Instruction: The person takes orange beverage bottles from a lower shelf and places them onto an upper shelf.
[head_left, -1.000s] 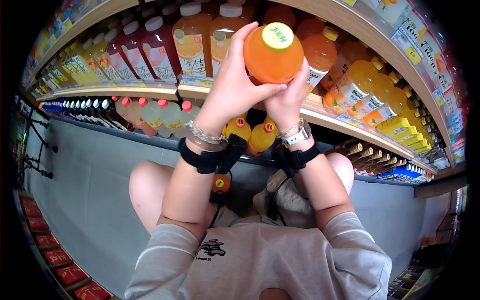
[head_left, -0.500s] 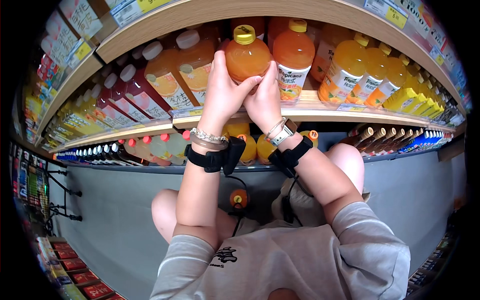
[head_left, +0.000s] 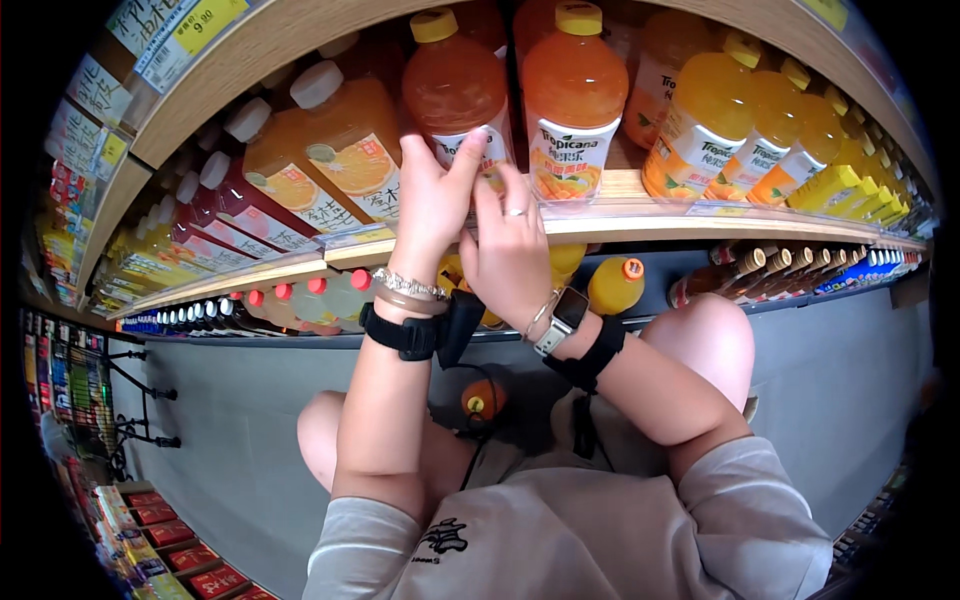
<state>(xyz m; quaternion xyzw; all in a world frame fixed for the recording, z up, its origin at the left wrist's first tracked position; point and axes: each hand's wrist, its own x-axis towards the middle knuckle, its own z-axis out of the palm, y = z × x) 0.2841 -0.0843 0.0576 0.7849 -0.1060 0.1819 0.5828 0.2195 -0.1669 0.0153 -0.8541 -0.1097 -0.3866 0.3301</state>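
Note:
An orange juice bottle (head_left: 455,85) with a yellow cap stands upright at the shelf front, beside a matching juice bottle (head_left: 575,90) on its right. My left hand (head_left: 432,200) holds its lower part, thumb across the label and fingers at its left side, partly hidden. Just below and to the right, my right hand (head_left: 508,250) has its fingers stretched up to the bottle's lower front and its thumb apart; it does not wrap round anything. The bottle's base is hidden behind my hands.
Square juice bottles (head_left: 350,150) with white caps stand left, paler orange bottles (head_left: 705,120) right. The wooden shelf edge (head_left: 640,220) runs below my hands. A lower shelf holds a yellow bottle (head_left: 616,286) and others. Another orange bottle (head_left: 482,400) is on the floor between my legs.
The bottle, held between both hands before, now stands back on the shelf in line with its neighbour. My right hand has come off its side and moved down. The view has shifted slightly.

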